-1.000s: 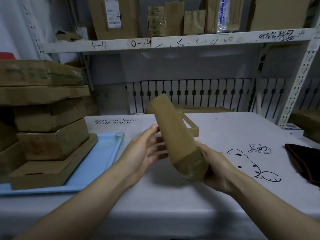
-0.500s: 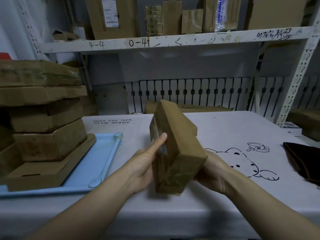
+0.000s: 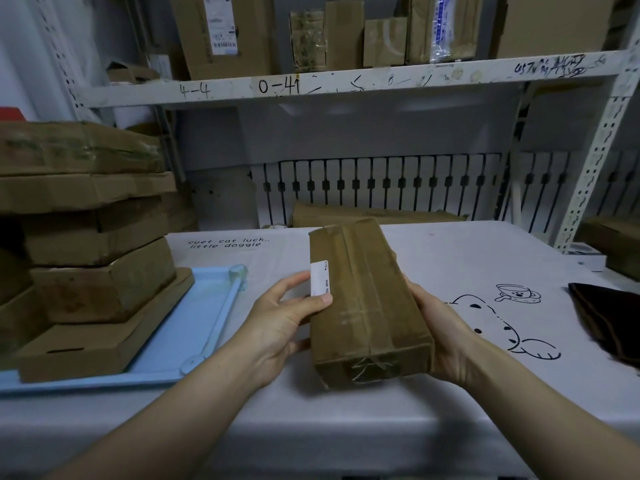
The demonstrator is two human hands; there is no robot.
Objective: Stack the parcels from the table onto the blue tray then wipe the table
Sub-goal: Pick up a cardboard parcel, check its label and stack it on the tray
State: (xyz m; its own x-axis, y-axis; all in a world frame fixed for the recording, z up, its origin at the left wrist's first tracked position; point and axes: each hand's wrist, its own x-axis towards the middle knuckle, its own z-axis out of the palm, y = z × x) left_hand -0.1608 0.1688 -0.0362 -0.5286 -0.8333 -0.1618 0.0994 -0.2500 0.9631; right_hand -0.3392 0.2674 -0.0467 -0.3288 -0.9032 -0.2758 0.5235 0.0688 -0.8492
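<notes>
Hands hold one long brown parcel point(image 3: 367, 299) between them above the counter point(image 3: 346, 420), its broad taped face turned up and its short end toward the camera. The left hand point(image 3: 277, 327) grips the parcel's left edge, thumb laid on top just below a small white label point(image 3: 319, 278), the other fingers curled round underneath. The right hand point(image 3: 440, 337) cups the right edge from the side and below; only part of its fingers shows, so how far they wrap I cannot tell.

The counter wears a pale cloth printed with a cartoon dog point(image 3: 498, 327), a small cup drawing point(image 3: 517, 293) and the words "cuet cat luck.. little doggie". At the left stands the blue tray point(image 3: 194, 327), already carrying a stack of cardboard parcels point(image 3: 86, 237) that rises in several tiers, flat boxes at the bottom and wide ones on top. The held parcel is to the right of the tray, well apart from the stack. A dark folded cloth point(image 3: 609, 320) lies at the counter's right edge. Another flat parcel point(image 3: 374, 214) lies at the far side of the counter, behind the held one. Above, a white metal shelf point(image 3: 346, 83) marked "4-4" and "0-41" carries more cartons.
</notes>
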